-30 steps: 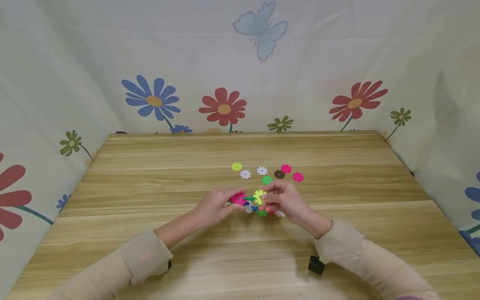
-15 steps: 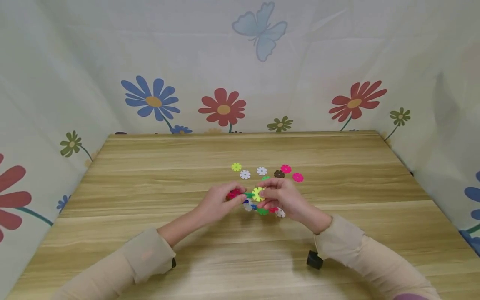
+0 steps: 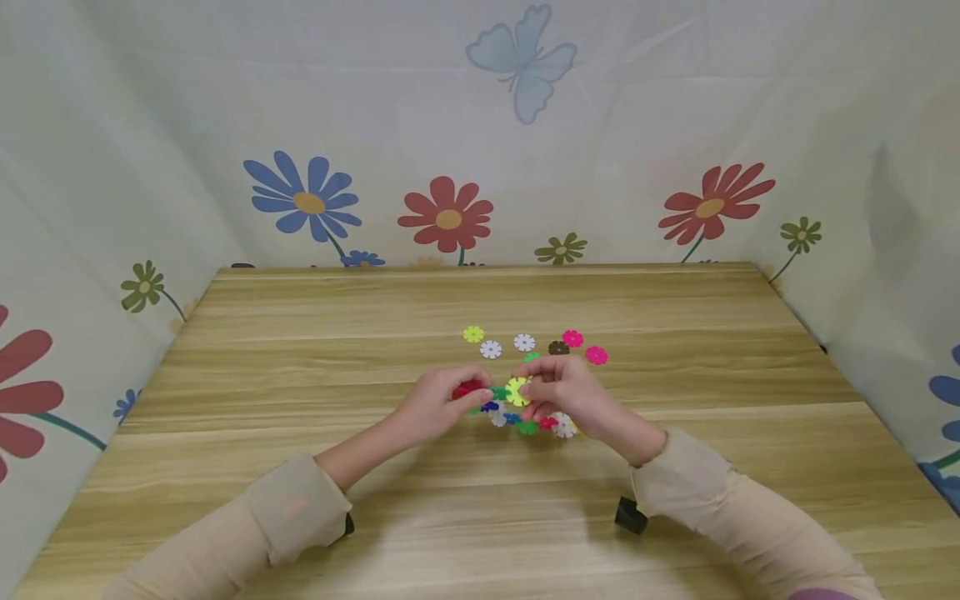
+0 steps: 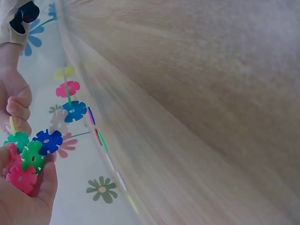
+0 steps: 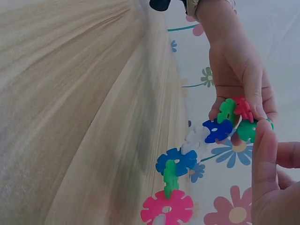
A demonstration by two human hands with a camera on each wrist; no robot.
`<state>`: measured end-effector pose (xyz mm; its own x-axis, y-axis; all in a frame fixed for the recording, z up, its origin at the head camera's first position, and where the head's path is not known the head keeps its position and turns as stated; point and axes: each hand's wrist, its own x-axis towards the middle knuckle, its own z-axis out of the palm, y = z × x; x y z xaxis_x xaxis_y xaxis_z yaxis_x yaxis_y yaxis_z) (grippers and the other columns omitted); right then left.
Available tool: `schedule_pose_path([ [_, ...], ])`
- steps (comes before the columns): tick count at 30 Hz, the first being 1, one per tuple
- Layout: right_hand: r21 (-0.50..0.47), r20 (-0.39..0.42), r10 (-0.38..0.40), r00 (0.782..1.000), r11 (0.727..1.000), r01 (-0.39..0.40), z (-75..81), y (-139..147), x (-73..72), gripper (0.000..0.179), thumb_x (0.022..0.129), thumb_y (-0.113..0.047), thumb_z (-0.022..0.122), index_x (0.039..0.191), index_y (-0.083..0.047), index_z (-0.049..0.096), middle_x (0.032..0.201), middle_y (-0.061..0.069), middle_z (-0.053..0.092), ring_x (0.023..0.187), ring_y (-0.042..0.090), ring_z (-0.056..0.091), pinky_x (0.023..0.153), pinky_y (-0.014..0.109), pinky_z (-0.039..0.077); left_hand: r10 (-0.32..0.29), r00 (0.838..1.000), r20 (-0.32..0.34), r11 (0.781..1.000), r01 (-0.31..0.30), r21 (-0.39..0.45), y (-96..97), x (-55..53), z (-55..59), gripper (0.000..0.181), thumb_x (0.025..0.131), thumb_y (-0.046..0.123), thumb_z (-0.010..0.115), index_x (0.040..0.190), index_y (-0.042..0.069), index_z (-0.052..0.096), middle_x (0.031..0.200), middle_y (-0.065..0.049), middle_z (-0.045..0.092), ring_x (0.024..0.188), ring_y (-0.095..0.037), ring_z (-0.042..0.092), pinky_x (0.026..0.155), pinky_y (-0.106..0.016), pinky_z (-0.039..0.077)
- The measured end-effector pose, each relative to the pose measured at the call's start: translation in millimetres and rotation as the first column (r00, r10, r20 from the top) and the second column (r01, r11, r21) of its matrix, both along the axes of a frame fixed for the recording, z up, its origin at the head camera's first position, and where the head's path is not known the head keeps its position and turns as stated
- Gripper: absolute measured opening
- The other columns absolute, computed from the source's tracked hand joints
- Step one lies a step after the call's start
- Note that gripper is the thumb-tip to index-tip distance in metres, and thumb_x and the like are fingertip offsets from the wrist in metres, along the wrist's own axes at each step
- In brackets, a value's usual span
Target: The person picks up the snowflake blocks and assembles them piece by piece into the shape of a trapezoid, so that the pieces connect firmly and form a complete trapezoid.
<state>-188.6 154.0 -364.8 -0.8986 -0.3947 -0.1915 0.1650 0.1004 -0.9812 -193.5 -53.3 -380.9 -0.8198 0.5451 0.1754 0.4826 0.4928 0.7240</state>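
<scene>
A chain of slotted snowflake discs hangs between the two hands. In the head view my left hand (image 3: 431,408) grips its pink discs (image 4: 22,178), with thumb and fingers around them. A green disc (image 5: 253,130) sticks out toward my right hand (image 3: 581,400), which pinches a yellow disc (image 3: 517,392) against that green one. Whether the two slots are joined cannot be told. From the left hand's end the chain runs through a green disc (image 4: 33,157), a dark blue disc (image 5: 218,131), a white disc (image 5: 196,141), a blue disc (image 5: 177,161) and a pink disc (image 5: 167,208).
Loose discs lie flat on the wooden table (image 3: 300,333) beyond the hands: a yellow one (image 3: 473,334), white ones (image 3: 524,342), a brown one (image 3: 558,348) and pink ones (image 3: 596,355). A green one (image 3: 532,357) is partly covered by the right hand. A flower-printed curtain (image 3: 600,150) surrounds the table.
My left fingers have closed further over the pink discs, which now show less. The right hand has shifted slightly left and away, still pinching the yellow disc.
</scene>
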Motion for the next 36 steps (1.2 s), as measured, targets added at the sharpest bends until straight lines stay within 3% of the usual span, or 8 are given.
schedule_pose_path([
  [5, 0.011, -0.033, -0.045, 0.998, 0.999, 0.045, -1.1, -3.5, 4.0, 0.028, 0.084, 0.002, 0.052, 0.109, 0.015, 0.049, 0.069, 0.001, 0.061, 0.051, 0.011, 0.060, 0.051, 0.021, 0.051, 0.019, 1.000, -0.020, 1.000, -0.019, 0.013, 1.9, 1.4, 0.8, 0.010, 0.086, 0.020, 0.057, 0.089, 0.012, 0.062, 0.076, 0.001, 0.062, 0.062, -0.008, 0.049, 0.057, -0.019, 0.045],
  [11, -0.056, -0.011, -0.097, 0.995, 0.994, 0.096, -3.0, -8.8, 8.3, 0.029, 0.084, 0.005, 0.050, 0.109, 0.017, 0.047, 0.066, 0.001, 0.060, 0.050, 0.009, 0.060, 0.049, 0.019, 0.050, 0.055, 0.998, -0.006, 0.997, -0.054, 0.049, 3.7, 1.6, -1.1, 0.008, 0.084, 0.017, 0.059, 0.087, 0.011, 0.063, 0.075, 0.000, 0.063, 0.060, -0.009, 0.049, 0.054, -0.019, 0.045],
  [17, -0.161, 0.081, -0.091, 0.993, 0.982, 0.103, -3.8, -8.5, 6.6, 0.030, 0.084, 0.006, 0.048, 0.112, 0.018, 0.044, 0.066, 0.001, 0.062, 0.050, 0.008, 0.060, 0.048, 0.017, 0.049, 0.056, 0.998, 0.018, 0.995, -0.057, 0.084, 3.4, 0.2, -2.7, 0.008, 0.085, 0.016, 0.059, 0.088, 0.011, 0.064, 0.076, -0.001, 0.064, 0.060, -0.009, 0.048, 0.053, -0.020, 0.044],
  [24, -0.125, 0.094, -0.051, 0.994, 0.990, 0.062, -5.3, -6.7, 3.0, 0.032, 0.084, 0.006, 0.048, 0.114, 0.017, 0.043, 0.068, 0.001, 0.062, 0.051, 0.009, 0.061, 0.049, 0.017, 0.049, 0.004, 1.000, -0.002, 1.000, -0.004, 0.016, 2.3, 1.3, -2.4, 0.006, 0.086, 0.016, 0.057, 0.089, 0.012, 0.059, 0.074, 0.002, 0.059, 0.061, -0.009, 0.047, 0.055, -0.019, 0.043],
  [32, -0.154, 0.124, -0.019, 0.992, 0.987, 0.038, -7.0, -7.4, 0.2, 0.030, 0.085, 0.004, 0.048, 0.113, 0.015, 0.043, 0.068, 0.002, 0.062, 0.053, 0.009, 0.061, 0.052, 0.017, 0.050, -0.048, 0.998, 0.031, 0.999, 0.047, 0.023, 5.3, 0.9, -2.0, 0.033, 0.085, 0.027, 0.058, 0.114, 0.013, 0.054, 0.108, 0.001, 0.062, 0.094, -0.007, 0.057, 0.080, -0.021, 0.048],
  [36, -0.163, 0.128, 0.000, 0.992, 0.986, 0.021, -8.5, -8.6, 0.1, 0.027, 0.085, 0.003, 0.049, 0.110, 0.011, 0.043, 0.066, 0.002, 0.063, 0.054, 0.009, 0.062, 0.052, 0.018, 0.050, -0.060, 0.998, -0.008, 0.998, 0.060, -0.006, 6.8, -0.2, -4.2, 0.042, 0.080, 0.032, 0.063, 0.118, 0.015, 0.055, 0.110, 0.001, 0.062, 0.098, -0.009, 0.058, 0.080, -0.020, 0.048],
])
